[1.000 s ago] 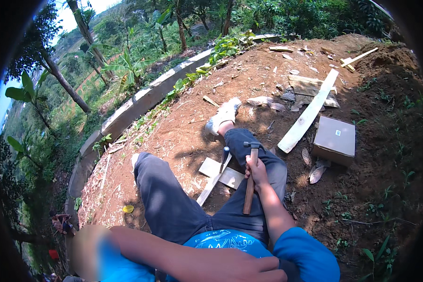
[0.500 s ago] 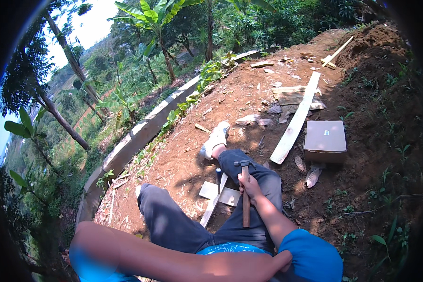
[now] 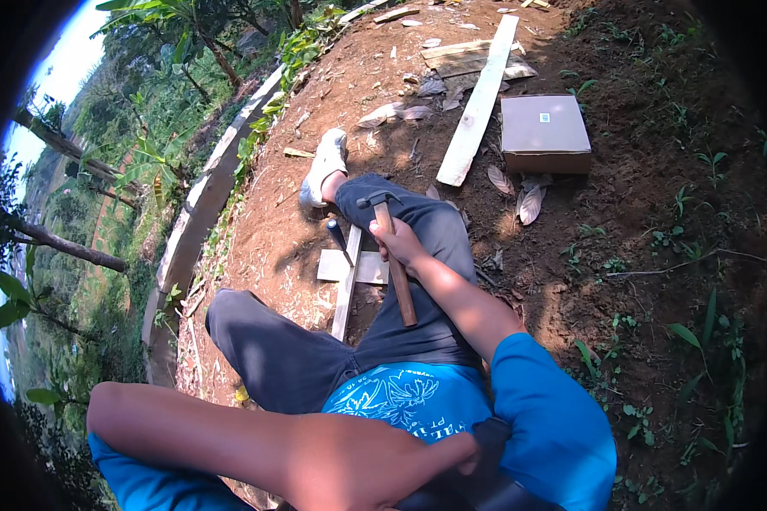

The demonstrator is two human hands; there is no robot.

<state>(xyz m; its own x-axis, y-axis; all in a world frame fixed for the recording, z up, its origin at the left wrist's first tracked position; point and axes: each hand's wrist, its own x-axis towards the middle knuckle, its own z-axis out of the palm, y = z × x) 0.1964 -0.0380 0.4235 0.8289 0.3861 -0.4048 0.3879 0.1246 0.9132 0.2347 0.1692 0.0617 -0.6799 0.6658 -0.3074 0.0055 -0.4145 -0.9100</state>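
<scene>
Left hand point(image 3: 400, 464) shifted, fingers point(image 3: 453, 451) mostly hidden

The left hand point(image 3: 413, 464) is partly hidden; the hammer handle point(image 3: 402, 294) is partly covered by the right hand point(image 3: 403, 245); the label point(image 3: 545, 117) on the box point(image 3: 524, 134) cannot be read.

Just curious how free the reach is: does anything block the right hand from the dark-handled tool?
Nothing visible does: between the right hand, gripping a hammer, and the dark-handled tool, only soil and a wooden strip show.

Sunlight's dappling the brown dirt point(image 3: 571, 285) around me, a low wall point(image 3: 198, 226) curving left, trees point(image 3: 77, 247) beyond.
</scene>
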